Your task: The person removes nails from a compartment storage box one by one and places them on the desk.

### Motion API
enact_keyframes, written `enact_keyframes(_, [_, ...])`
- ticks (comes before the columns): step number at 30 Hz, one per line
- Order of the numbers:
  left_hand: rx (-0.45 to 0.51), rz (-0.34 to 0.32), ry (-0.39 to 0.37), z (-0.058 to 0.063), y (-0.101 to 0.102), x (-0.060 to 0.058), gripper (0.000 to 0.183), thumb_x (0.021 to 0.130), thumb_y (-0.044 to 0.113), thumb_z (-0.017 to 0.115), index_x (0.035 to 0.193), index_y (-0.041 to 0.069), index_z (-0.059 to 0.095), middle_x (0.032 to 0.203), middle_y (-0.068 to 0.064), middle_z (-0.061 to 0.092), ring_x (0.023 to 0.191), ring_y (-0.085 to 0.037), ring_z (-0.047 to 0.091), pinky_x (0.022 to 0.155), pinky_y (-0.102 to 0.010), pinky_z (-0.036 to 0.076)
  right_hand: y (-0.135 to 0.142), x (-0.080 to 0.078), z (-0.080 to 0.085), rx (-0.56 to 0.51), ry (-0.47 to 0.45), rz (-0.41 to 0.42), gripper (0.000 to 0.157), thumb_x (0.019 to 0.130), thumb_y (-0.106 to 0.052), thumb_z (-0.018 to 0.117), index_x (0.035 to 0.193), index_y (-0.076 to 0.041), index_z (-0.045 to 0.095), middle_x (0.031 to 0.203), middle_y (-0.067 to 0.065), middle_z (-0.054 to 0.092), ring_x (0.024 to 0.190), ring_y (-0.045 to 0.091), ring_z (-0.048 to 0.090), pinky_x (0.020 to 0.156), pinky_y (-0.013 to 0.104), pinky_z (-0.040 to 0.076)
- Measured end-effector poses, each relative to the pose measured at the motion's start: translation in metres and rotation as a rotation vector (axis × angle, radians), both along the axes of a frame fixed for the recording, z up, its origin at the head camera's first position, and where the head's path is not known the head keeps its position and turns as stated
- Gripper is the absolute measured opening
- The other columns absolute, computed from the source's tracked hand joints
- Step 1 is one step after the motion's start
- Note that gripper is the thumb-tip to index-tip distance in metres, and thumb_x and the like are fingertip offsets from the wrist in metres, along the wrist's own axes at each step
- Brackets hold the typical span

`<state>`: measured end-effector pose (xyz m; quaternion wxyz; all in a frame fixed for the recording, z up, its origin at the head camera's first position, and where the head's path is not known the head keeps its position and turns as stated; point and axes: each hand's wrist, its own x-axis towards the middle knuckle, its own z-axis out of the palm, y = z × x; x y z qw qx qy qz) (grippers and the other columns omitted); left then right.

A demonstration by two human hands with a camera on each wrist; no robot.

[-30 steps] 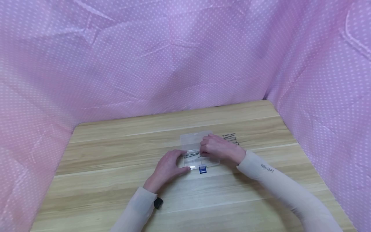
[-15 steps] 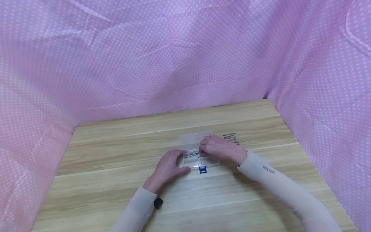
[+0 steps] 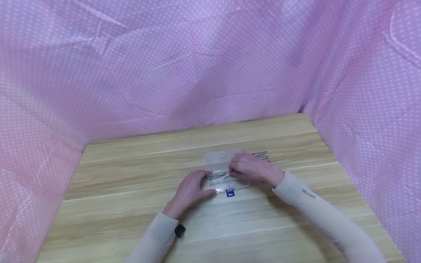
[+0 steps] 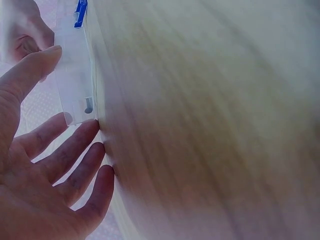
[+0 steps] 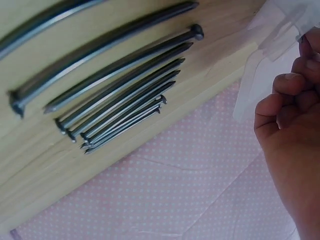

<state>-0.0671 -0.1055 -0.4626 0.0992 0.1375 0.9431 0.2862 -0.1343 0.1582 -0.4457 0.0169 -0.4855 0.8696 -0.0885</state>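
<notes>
In the head view, a clear plastic box lies on the table with its lid laid back, a blue clasp at its front. A few nails lie in its left part. My left hand is at the box's left end, thumb against the front corner, fingertips at the end wall; the left wrist view shows these fingers spread and nearly straight. Over the box's right half, my right hand pinches a thin nail, its end sticking out to the left. The rest of that nail is hidden by the fingers.
Several loose nails lie in a rough row on the wooden table, behind and right of the right hand. The right wrist view shows them in differing lengths. Pink dotted cloth hangs around the table's back and sides.
My right hand has shifted slightly to the right, and more of the nail shows from its fingers. The left hand, the box and the nails in it have stayed in place.
</notes>
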Motion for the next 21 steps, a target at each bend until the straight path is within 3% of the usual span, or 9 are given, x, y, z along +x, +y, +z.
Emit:
enact_keyframes(7, [-0.001, 0.006, -0.003, 0.001, 0.001, 0.002, 0.068, 0.083, 0.043, 0.086, 0.139, 0.012, 0.063, 0.141, -0.01, 0.062, 0.133, -0.032, 0.053, 0.113, -0.051, 0.043, 0.009, 0.0, 0.003, -0.055, -0.043, -0.024, 0.003, 0.097, -0.016, 0.071, 0.096, -0.016, 0.074, 0.084, -0.01, 0.059, 0.083, 0.011, 0.055, 0.081, 0.032, 0.052])
enact_keyframes(21, [0.01, 0.009, 0.005, 0.0, 0.001, 0.003, 0.067, 0.083, 0.042, 0.086, 0.139, 0.012, 0.063, 0.142, -0.011, 0.061, 0.134, -0.032, 0.053, 0.113, -0.052, 0.043, 0.03, 0.002, 0.01, -0.21, 0.034, -0.039, 0.005, 0.093, -0.007, 0.073, 0.097, -0.009, 0.075, 0.092, -0.001, 0.068, 0.086, 0.015, 0.063, 0.082, 0.036, 0.057])
